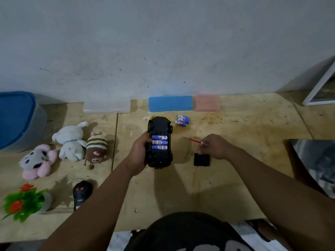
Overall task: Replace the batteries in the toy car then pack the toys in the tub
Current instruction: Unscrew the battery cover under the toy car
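A yellow toy car [160, 129] lies upside down on the wooden table, its black underside up and its battery bay open with three blue batteries [159, 142] inside. My left hand [139, 153] grips the car's left side. My right hand [215, 146] holds a red-handled screwdriver [194, 140] just right of the car. The black battery cover [201, 159] lies flat under that hand. Three loose blue batteries [182, 120] lie beyond the car. A grey tub with a blue lid [16, 120] stands at the far left.
Three plush toys lie left of the car: a pink-grey one [37, 161], a white one [70, 140], a striped brown one [96, 147]. A black remote [82, 193] and a fake plant [25, 201] sit front left. White [107, 107], blue [170, 103] and pink [207, 102] boxes line the wall.
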